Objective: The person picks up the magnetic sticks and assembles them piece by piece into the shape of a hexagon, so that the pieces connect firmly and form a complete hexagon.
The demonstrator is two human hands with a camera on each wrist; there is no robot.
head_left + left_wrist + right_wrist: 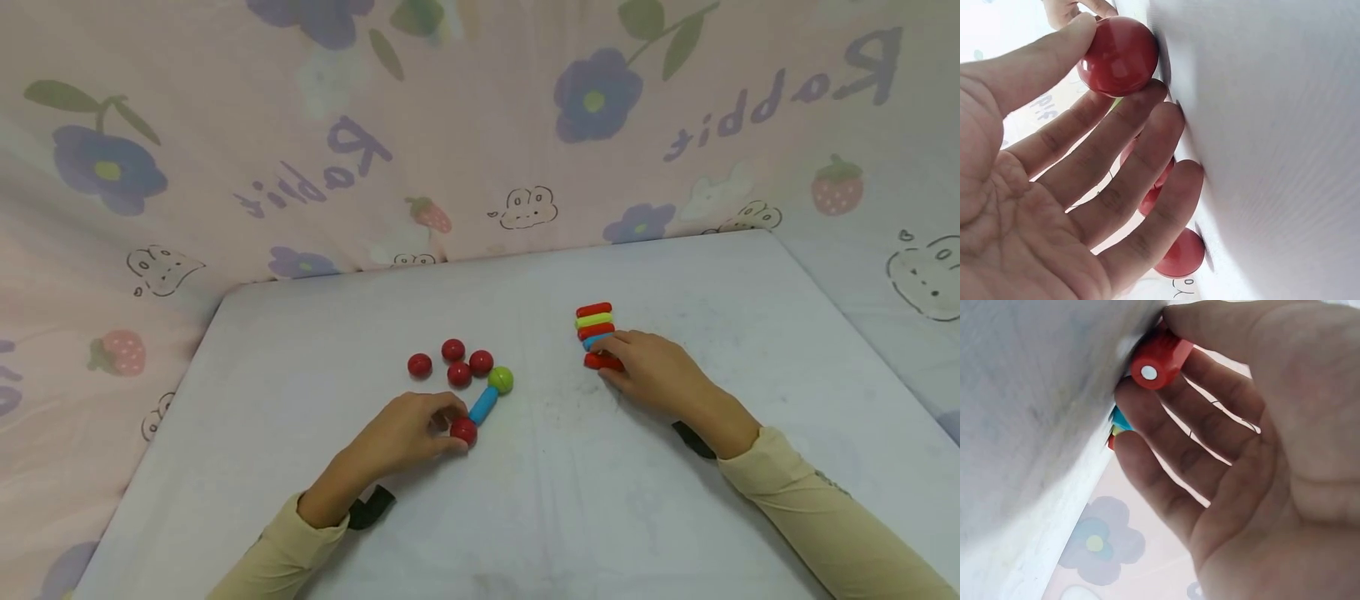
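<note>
My left hand [408, 427] holds a glossy red ball [464, 432] between thumb and fingers, low over the table. At that ball's far side lies a blue rod [483, 406], slanting up to a green ball [501, 380]. In the left wrist view the thumb tip presses the red ball [1119, 56] and the other fingers spread loosely below it. Over on the right, my right hand [654, 372] pinches a short red rod [597, 361]. The right wrist view shows a white round spot on the end of that red rod [1157, 361].
Several other red balls [459, 374] lie loosely grouped beyond my left hand. Past my right hand, a blue rod [592, 342], partly covered by fingers, lies in a row with a yellow-green rod [594, 320] and two red ones. Patterned cloth [465, 150] hangs behind the white table [540, 517].
</note>
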